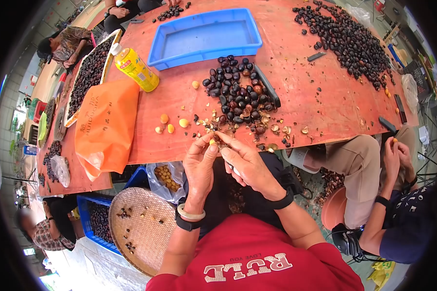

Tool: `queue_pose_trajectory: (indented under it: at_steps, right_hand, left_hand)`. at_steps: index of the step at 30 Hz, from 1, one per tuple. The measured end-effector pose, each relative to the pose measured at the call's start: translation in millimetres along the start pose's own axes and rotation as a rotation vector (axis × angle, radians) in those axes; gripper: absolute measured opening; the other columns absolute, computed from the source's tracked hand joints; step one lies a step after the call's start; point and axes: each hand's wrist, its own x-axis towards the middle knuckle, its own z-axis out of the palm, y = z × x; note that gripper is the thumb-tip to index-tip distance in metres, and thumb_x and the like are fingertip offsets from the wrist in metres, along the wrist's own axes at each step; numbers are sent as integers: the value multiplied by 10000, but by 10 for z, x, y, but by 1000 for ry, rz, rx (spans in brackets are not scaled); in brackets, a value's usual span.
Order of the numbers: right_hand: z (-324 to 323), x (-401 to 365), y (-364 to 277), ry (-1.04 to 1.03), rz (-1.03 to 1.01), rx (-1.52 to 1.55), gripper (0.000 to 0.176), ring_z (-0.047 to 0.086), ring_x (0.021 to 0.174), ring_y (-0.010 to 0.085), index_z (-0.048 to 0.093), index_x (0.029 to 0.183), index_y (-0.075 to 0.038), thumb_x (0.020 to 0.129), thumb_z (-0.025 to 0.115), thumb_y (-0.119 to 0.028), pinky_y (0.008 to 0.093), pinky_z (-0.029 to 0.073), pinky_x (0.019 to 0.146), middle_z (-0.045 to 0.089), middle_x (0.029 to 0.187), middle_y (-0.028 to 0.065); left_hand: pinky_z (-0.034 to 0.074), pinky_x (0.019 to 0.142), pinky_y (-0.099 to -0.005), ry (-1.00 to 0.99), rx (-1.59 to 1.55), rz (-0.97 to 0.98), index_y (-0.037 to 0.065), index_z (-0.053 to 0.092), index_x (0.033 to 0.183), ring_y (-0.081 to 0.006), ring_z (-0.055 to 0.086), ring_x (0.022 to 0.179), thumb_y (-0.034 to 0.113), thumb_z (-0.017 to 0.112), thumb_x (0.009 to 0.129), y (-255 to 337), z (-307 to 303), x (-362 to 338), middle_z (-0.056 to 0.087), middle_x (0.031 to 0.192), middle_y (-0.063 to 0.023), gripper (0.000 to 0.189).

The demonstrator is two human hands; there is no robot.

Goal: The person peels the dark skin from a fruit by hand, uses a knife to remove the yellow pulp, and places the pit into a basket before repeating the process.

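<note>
Just off the table's front edge, my left hand [200,162] pinches a partly shelled nut, its yellow kernel [212,142] showing between the fingertips. My right hand [248,162] meets it there, thumb and forefinger closed at the nut's brown shell [220,139]. A small pale end of some tool [235,170] peeks out under my right palm; its kind is hidden. Beyond my hands lies a heap of shiny dark nuts [233,89], with broken shells [213,121] on its near side. Several peeled yellow kernels [183,123] rest to the left.
A blue tray [204,59] stands behind the heap. Left are a yellow bottle [137,69] and an orange bag [107,126]. A woven basket [143,228] and a bag of kernels [166,177] sit below. At right, a co-worker's hands [395,157] are near a knife [387,124].
</note>
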Motion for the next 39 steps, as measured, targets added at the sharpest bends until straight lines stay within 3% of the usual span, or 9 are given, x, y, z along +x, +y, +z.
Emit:
queue_pose_trajectory:
  at_steps: [9, 17, 21, 27, 29, 33, 35, 37, 39]
  right_hand:
    - [-18, 14, 58, 69, -75, -99, 436, 400, 451, 38, 410, 1354, -68, 942, 451, -205, 194, 330, 393, 466, 588, -18]
    - [47, 61, 155, 164, -170, -164, 378, 460, 605, 50, 480, 1302, -48, 932, 464, -124, 192, 400, 533, 547, 753, -5]
    - [101, 108, 200, 191, -163, -55, 360, 447, 617, 39, 495, 1280, -26, 934, 477, -126, 185, 381, 528, 533, 742, -21]
    - [-21, 193, 142, 240, -72, 116, 415, 372, 334, 44, 425, 1326, -40, 953, 458, -219, 188, 283, 282, 480, 604, 9]
    - [-35, 99, 59, 170, 15, 149, 425, 386, 342, 46, 424, 1325, -37, 949, 471, -230, 187, 303, 295, 493, 612, 14]
    - [-74, -123, 34, 76, 96, 64, 430, 436, 367, 60, 433, 1313, -20, 950, 468, -247, 197, 358, 322, 520, 664, 24]
    - [-74, -194, 57, 108, 77, -2, 415, 442, 381, 60, 454, 1298, -21, 945, 475, -239, 196, 368, 334, 522, 680, 25]
    - [-83, -244, 44, 133, 66, -71, 401, 447, 395, 59, 476, 1282, -21, 941, 482, -230, 194, 379, 345, 525, 697, 26]
    - [-85, -298, 15, 136, -52, -371, 371, 495, 461, 97, 516, 1250, -25, 916, 513, -187, 239, 420, 420, 518, 704, 51]
  left_hand:
    - [453, 885, -270, -13, 42, 3, -26, 565, 1133, -134, 574, 969, -8, 593, 859, 14, 36, 10, 609, 1068, -92, 277]
    - [459, 845, -245, 18, 57, 13, -29, 570, 1112, -103, 566, 928, -8, 581, 867, -29, 32, 29, 606, 1036, -65, 246]
    - [457, 849, -246, 32, 51, 6, -23, 573, 1110, -106, 569, 926, 0, 570, 875, -29, -2, 56, 611, 1032, -66, 236]
    - [453, 873, -277, -44, 58, 52, -24, 565, 1108, -131, 581, 959, 48, 513, 915, 14, 22, 24, 623, 1040, -105, 212]
    - [450, 865, -279, 141, 135, 115, -21, 575, 1076, -144, 580, 944, 66, 527, 911, 51, -64, 88, 623, 1020, -102, 192]
    - [458, 788, -256, 487, 848, 479, -8, 592, 1036, -126, 570, 841, 120, 612, 872, 252, -577, 415, 619, 938, -64, 210]
    - [456, 810, -277, 595, 991, 466, -3, 603, 1015, -155, 573, 882, 95, 646, 836, 341, -738, 466, 609, 955, -78, 209]
    - [462, 796, -288, 628, 1065, 418, -15, 601, 1020, -169, 575, 873, 72, 643, 827, 352, -861, 504, 601, 948, -90, 216]
    - [467, 785, -301, 536, 1175, 447, -26, 587, 1045, -179, 575, 873, 36, 630, 819, 305, -977, 531, 590, 967, -103, 238]
